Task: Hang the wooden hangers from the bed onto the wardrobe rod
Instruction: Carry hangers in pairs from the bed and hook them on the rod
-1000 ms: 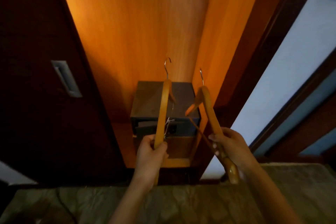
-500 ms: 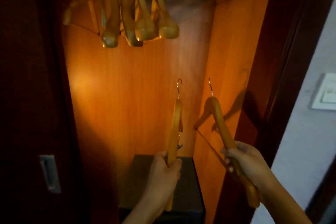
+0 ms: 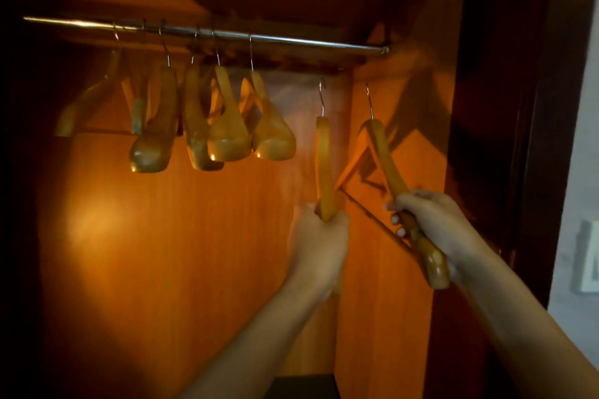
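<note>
A metal wardrobe rod [image 3: 291, 41] runs across the top of the lit orange closet. Several wooden hangers [image 3: 227, 126] hang from its left and middle stretch. My left hand [image 3: 319, 246] grips one end of a wooden hanger [image 3: 324, 165] held upright, its metal hook a little below the rod's bare right part. My right hand [image 3: 431, 220] grips the arm of a second wooden hanger [image 3: 385, 159], tilted, with its hook also below the rod near the right side wall.
The closet's orange side wall [image 3: 405, 301] stands close on the right, with a dark door frame [image 3: 505, 139] beyond it. A dark box top [image 3: 301, 387] shows at the bottom. A wall switch [image 3: 588, 259] sits at far right.
Both hands have risen with their hangers from the low box level up towards the rod. My view has tilted up, bringing the rod and the hung hangers into sight.
</note>
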